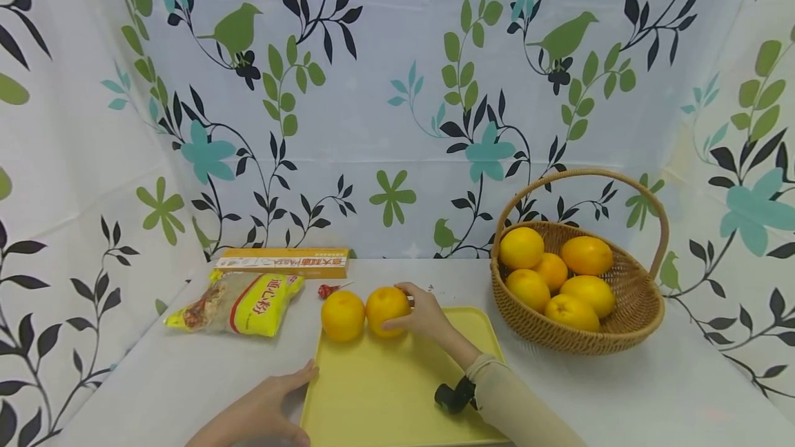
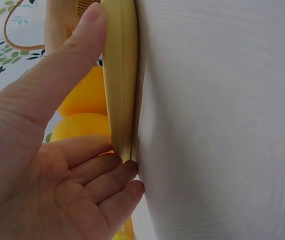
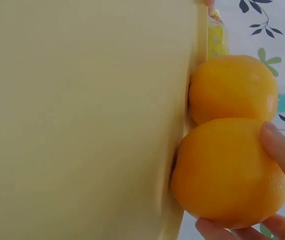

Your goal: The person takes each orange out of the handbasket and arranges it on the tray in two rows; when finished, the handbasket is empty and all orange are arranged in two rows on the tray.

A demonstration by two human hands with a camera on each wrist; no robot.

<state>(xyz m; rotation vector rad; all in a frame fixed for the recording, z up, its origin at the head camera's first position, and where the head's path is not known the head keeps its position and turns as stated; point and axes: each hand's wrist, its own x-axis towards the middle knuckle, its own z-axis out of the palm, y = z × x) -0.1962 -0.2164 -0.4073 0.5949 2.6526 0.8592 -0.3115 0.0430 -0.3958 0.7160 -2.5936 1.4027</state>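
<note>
My right hand point(image 1: 428, 316) grips an orange point(image 1: 385, 305) at the far edge of a yellow tray point(image 1: 373, 392). Thumb and fingertips curve round its side in the right wrist view. A second orange point(image 1: 343, 316) sits directly left of it, at the tray's far left corner. Along the tray's left edge lies my left hand point(image 1: 267, 399), thumb spread away from the fingers. In the left wrist view, its fingertips point(image 2: 130, 167) touch the tray's outer side point(image 2: 122, 90) low down near the table.
A wicker basket point(image 1: 580, 343) with a tall handle holds several oranges at the right. To the left lie a yellow plastic food bag point(image 1: 239, 302) and an orange pasta box point(image 1: 286, 262). A small red item point(image 1: 327, 290) lies behind the oranges. A patterned cloth point(image 1: 397, 123) hangs behind.
</note>
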